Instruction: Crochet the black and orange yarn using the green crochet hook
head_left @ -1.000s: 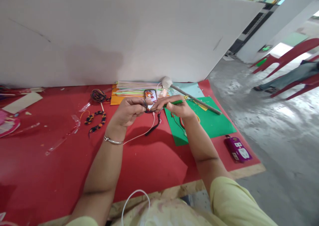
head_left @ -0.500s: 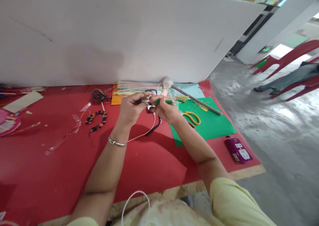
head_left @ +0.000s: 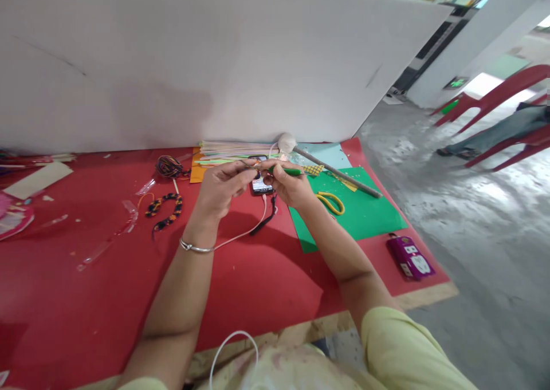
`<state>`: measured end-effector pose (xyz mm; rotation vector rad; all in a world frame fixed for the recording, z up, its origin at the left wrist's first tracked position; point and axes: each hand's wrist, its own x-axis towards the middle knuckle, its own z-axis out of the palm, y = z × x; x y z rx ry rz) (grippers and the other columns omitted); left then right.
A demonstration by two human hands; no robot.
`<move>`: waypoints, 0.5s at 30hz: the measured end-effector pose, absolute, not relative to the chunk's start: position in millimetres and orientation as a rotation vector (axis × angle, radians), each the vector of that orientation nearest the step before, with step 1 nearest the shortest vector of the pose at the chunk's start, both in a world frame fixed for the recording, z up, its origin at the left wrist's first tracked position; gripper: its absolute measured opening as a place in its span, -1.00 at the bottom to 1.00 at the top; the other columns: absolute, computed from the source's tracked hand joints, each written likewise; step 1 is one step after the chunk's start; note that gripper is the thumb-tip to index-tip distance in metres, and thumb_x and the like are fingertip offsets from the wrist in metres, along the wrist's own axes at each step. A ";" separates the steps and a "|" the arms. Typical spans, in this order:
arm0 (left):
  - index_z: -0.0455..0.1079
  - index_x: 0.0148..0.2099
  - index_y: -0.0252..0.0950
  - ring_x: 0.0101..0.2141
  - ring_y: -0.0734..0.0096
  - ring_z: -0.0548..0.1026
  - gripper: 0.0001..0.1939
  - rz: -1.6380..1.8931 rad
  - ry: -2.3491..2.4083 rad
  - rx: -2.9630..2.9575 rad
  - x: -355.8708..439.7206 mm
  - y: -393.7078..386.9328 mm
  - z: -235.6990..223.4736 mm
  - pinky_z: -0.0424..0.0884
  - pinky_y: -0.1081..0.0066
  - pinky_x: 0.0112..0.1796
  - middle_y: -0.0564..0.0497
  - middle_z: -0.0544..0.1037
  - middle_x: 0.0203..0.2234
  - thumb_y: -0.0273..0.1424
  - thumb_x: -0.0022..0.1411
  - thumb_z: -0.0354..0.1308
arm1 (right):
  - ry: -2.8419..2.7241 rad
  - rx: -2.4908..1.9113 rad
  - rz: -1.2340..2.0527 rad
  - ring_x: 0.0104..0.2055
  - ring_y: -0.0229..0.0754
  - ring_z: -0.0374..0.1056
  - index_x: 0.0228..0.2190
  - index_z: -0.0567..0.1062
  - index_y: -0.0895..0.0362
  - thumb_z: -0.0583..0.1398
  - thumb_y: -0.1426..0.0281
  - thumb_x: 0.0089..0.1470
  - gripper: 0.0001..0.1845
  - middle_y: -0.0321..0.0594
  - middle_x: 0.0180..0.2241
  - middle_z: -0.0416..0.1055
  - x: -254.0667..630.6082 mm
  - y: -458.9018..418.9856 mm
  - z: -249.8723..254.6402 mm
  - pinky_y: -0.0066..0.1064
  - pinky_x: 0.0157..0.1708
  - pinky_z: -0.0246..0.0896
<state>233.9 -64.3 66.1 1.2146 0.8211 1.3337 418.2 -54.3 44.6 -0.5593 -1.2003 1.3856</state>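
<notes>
My right hand (head_left: 292,185) is closed in a pinch around a slim green-handled tool (head_left: 291,172), which looks like a crochet hook and points left. Its tip is hard to make out between my fingers. Facing it, my left hand (head_left: 221,186) is closed, thumb and forefinger pressed together on something thin and dark near the tool's tip. Both hands are held above the table, fingertips almost meeting. Beneath them lies a phone (head_left: 261,186) with its screen lit, partly hidden, a pale cable (head_left: 246,235) running from it.
On the red table (head_left: 258,281) lie a dark yarn ball (head_left: 168,166), an orange-black braided strip (head_left: 177,208), paper strips (head_left: 236,148) and a green sheet (head_left: 365,221). Yellow-handled scissors (head_left: 332,203), a long stick (head_left: 344,173) and a purple pouch (head_left: 410,257) are right. A white panel (head_left: 172,52) stands behind.
My left hand has shifted slightly left and turned, leaving more of the phone showing. The green-handled tool has tilted a little in my right hand.
</notes>
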 end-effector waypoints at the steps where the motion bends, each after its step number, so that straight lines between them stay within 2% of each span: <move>1: 0.70 -0.20 -0.29 -0.58 0.55 0.39 -0.60 1.315 0.827 1.184 232.7 -64.7 67.7 0.18 0.48 -0.60 -0.03 0.61 -0.48 -0.07 0.07 0.49 | -1.218 -0.564 1.385 -0.20 -0.20 0.47 -0.27 0.74 0.08 0.46 0.00 0.04 -0.58 -0.16 -0.25 0.61 418.5 -54.7 44.8 -0.44 -0.31 0.37; 4: 0.68 -0.30 -0.31 -0.62 0.57 0.32 -0.54 1.285 0.865 1.159 230.4 -64.5 70.1 0.04 0.50 -0.63 0.00 0.50 -0.58 0.03 0.12 0.43 | -1.278 -0.572 1.356 -0.18 -0.18 0.48 -0.25 0.73 0.08 0.43 -0.01 0.08 -0.58 -0.15 -0.22 0.62 420.1 -55.1 44.4 -0.41 -0.30 0.38; 7: 0.69 -0.31 -0.28 -0.63 0.60 0.24 -0.68 1.241 0.873 1.229 228.4 -63.0 69.2 0.05 0.49 -0.62 0.06 0.42 -0.64 -0.12 0.06 0.50 | -1.319 -0.585 1.309 -0.20 -0.20 0.46 -0.25 0.73 0.07 0.42 0.02 0.11 -0.62 -0.16 -0.21 0.62 422.4 -53.9 43.6 -0.40 -0.28 0.37; 11: 0.71 -0.26 -0.22 -0.62 0.59 0.22 -0.81 1.261 0.875 1.304 223.9 -61.4 67.0 0.14 0.46 -0.58 0.08 0.48 -0.61 -0.33 0.02 0.49 | -1.303 -0.648 1.302 -0.23 -0.21 0.43 -0.27 0.73 0.08 0.44 -0.03 0.05 -0.56 -0.17 -0.25 0.61 424.8 -52.7 44.4 -0.38 -0.27 0.37; 15: 0.72 -0.26 -0.21 -0.59 0.56 0.28 -0.87 1.279 0.894 1.402 220.9 -62.4 67.2 0.22 0.44 -0.55 0.05 0.56 -0.55 -0.39 0.07 0.43 | -1.257 -0.662 1.361 -0.23 -0.21 0.43 -0.28 0.71 0.08 0.43 -0.08 0.02 -0.52 -0.17 -0.24 0.60 424.9 -52.5 43.1 -0.37 -0.26 0.38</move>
